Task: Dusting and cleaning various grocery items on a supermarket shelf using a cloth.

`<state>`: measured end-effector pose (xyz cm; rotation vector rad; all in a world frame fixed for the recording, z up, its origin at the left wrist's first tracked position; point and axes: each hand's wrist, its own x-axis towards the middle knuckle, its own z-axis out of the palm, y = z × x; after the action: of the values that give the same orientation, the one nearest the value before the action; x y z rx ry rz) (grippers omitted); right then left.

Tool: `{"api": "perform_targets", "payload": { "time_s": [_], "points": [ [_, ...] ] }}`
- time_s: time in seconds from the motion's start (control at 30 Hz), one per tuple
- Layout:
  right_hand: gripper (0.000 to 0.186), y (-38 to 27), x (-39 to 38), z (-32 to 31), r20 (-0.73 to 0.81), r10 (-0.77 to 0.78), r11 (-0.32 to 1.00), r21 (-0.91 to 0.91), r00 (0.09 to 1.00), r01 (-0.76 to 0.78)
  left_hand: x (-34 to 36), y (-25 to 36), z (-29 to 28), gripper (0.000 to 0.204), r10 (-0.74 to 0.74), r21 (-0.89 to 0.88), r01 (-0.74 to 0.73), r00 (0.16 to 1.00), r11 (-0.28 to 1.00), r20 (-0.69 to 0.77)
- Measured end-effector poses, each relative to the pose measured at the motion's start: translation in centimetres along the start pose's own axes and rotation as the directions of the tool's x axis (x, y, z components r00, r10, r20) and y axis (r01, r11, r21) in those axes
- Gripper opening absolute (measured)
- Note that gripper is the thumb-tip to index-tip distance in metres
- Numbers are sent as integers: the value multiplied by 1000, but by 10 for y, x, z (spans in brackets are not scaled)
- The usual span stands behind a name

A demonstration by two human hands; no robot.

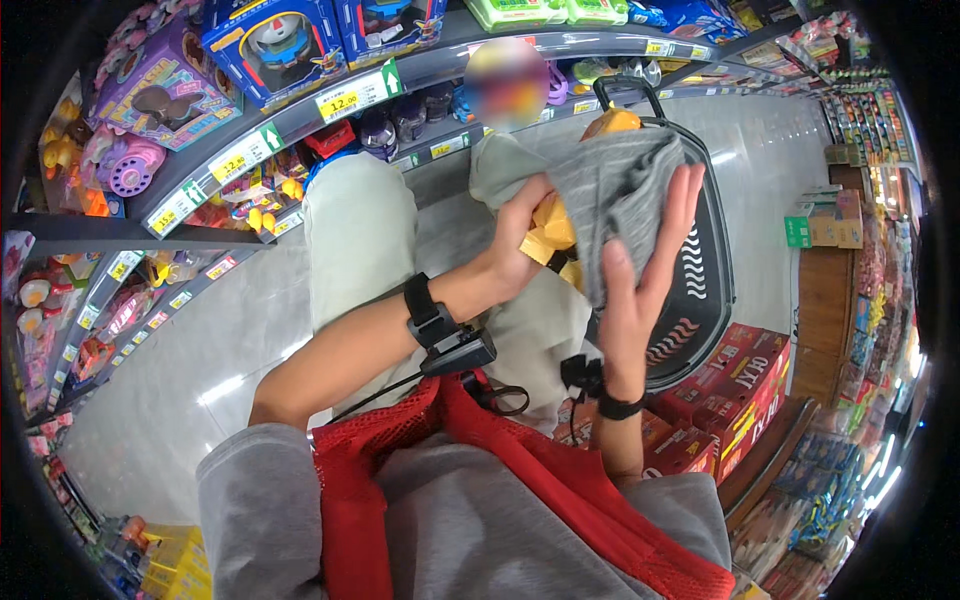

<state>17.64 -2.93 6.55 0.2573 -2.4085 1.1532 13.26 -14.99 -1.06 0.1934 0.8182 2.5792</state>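
My left hand (520, 235) is closed round the end of a crinkled yellow package (550, 228) with a dark band. A grey heathered cloth (625, 180) lies against it and hides the parts behind. My right hand (640, 280) rests along the cloth's right side, fingers stretched upward and thumb apart. Another bit of yellow (612, 122) shows above the cloth; whether it belongs to the same package, I cannot tell. Just behind my right hand stands a black shopping basket (728, 280) with wavy slots and a raised handle (630, 84).
Curved shelves (300, 120) of boxed toys run along the left and far side. Red cartons (735, 395) are stacked beside the basket, near a wooden unit (822, 310). Packed shelves (870, 130) line the right. Grey floor tiles (210, 340) show at left.
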Motion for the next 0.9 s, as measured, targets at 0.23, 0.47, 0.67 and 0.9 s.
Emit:
{"api": "perform_targets", "payload": {
  "time_s": [0.23,0.47,0.67,0.9],
  "points": [
    [75,9,-6,10,-39,231,906,374,972,-200,10,31,21,49,-24,-99,14,994,995,-108],
    [78,5,-22,12,-3,183,943,284,983,-174,17,46,6,57,4,243,5,999,970,-33],
    [57,24,11,-17,42,560,579,694,828,-427,7,35,15,64,-224,110,214,971,971,87],
    [73,-13,-28,13,164,54,995,75,985,-67,13,35,7,42,-95,58,104,987,993,-131]
  ]
}}
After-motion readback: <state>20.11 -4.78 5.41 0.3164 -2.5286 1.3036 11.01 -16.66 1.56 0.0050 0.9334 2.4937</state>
